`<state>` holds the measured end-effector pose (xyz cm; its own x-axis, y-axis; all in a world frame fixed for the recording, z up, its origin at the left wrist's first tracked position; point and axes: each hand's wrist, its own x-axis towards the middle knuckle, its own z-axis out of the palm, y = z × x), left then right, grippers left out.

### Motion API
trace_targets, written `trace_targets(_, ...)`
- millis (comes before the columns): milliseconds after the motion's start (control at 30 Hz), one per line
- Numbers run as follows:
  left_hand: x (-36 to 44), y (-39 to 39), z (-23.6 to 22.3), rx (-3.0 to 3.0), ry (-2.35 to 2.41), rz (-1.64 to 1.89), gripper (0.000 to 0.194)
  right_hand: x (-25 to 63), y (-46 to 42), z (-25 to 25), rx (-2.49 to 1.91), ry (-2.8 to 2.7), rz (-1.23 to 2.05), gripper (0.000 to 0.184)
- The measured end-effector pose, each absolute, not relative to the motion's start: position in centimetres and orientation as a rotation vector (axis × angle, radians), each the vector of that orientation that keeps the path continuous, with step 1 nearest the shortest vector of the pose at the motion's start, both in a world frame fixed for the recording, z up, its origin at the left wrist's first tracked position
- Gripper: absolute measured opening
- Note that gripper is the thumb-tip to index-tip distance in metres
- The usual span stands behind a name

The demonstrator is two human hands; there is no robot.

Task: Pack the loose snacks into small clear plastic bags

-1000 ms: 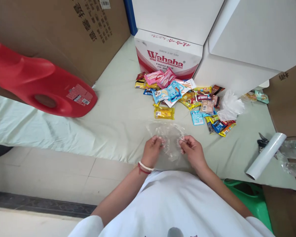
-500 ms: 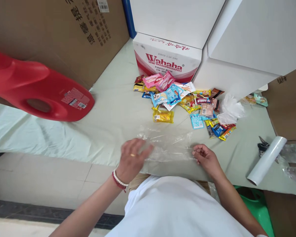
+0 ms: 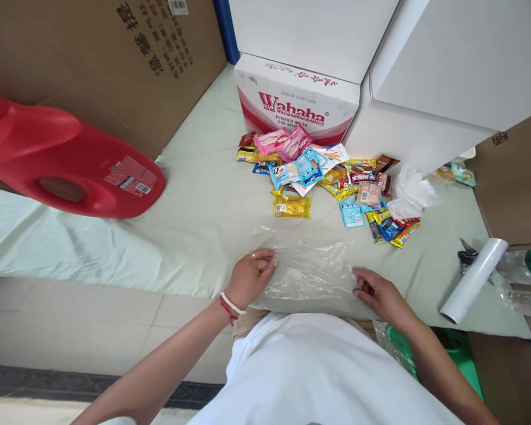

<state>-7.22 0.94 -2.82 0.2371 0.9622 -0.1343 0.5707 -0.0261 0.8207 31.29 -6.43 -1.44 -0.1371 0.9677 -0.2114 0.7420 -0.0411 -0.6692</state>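
A clear plastic bag (image 3: 310,271) lies stretched flat on the pale green cloth (image 3: 194,212) just in front of me. My left hand (image 3: 250,276) pinches its left edge with curled fingers. My right hand (image 3: 376,290) pinches its right edge the same way. Beyond the bag lies a heap of small snack packets (image 3: 327,177) in pink, blue, yellow and red wrappers, with one yellow packet (image 3: 292,206) nearest the bag.
A red jug (image 3: 66,156) lies on its side at the left. A Wahaha carton (image 3: 296,100) and white boxes (image 3: 446,77) stand at the back, brown cartons (image 3: 92,53) at both sides. A white roll (image 3: 473,280) and scissors (image 3: 466,254) lie at the right.
The crumpled bag between my hands has been pulled out wide and laid flat. My hands moved apart to its two side edges and lowered onto the cloth.
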Motion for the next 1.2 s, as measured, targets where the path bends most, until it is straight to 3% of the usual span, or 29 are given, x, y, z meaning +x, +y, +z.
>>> trace_targets(100, -6.4, 0.5, -3.0, 1.969, 1.424, 0.483, 0.021, 31.5, -4.6, 0.6, -1.997, -1.811, 0.644, 0.03)
trace_targets(133, -6.3, 0.2, -3.0, 2.046, 1.398, 0.446, 0.021, 30.9, -3.8, 1.3, -2.001, -1.787, 0.508, 0.029)
trace_targets(233, -6.7, -0.6, -3.1, 2.226, 1.268, 0.327, 0.076, 27.6, -1.9, 2.0, -1.748, -1.999, 0.383, 0.032)
trace_targets(333, -8.0, -1.3, -3.2, 2.288, 1.161, 0.257, 0.094, 24.9, -0.6, 0.2, -1.45, -2.404, 0.492, 0.038)
trace_targets(433, -9.5, -1.6, -3.3, 2.149, 1.1, 0.356, 0.085, 25.3, 0.2, -1.5, -1.518, -2.442, 0.401, 0.044)
trace_targets(567, -10.4, -1.3, -3.2, 1.739, 1.211, 0.591, 0.057, 25.1, 0.5, -0.3, -1.578, -2.121, 0.267, 0.038)
trace_targets(667, -10.0, -0.6, -3.2, 1.638, 1.255, 0.652, 0.044, 21.4, -0.7, 1.0, -1.474, -2.306, 0.504, 0.039)
trace_targets(800, -9.1, -0.1, -3.7, 1.836, 1.323, 0.585, 0.019, 17.9, -3.3, 0.7, -1.276, -2.622, 0.903, 0.018)
trace_targets(867, -8.6, -0.2, -3.9, 1.915, 1.377, 0.568, 0.018, 18.9, -4.5, 0.9, -1.012, -2.676, 1.098, 0.024)
trace_targets(967, -8.0, -0.5, -4.1, 1.965, 1.417, 0.572, 0.034, 22.5, -5.3, 3.0, -0.684, -2.558, 1.556, 0.021)
trace_targets(1067, -7.7, -0.4, -4.0, 1.939, 1.414, 0.583, 0.044, 25.4, -4.1, 5.1, -0.77, -2.207, 1.863, 0.029)
trace_targets(1133, -7.7, -0.3, -3.9, 1.923, 1.4, 0.56, 0.031, 25.6, -2.6, 5.0, -1.051, -2.035, 1.653, 0.034)
trace_targets(1167, -7.7, -0.3, -3.8, 1.936, 1.394, 0.531, 0.018, 25.2, -1.9, 4.3, -1.185, -2.015, 1.448, 0.037)
trace_targets(1200, -7.9, -0.4, -3.8, 1.965, 1.386, 0.492, 0.018, 24.5, -1.1, 3.3, -1.29, -2.037, 1.228, 0.039)
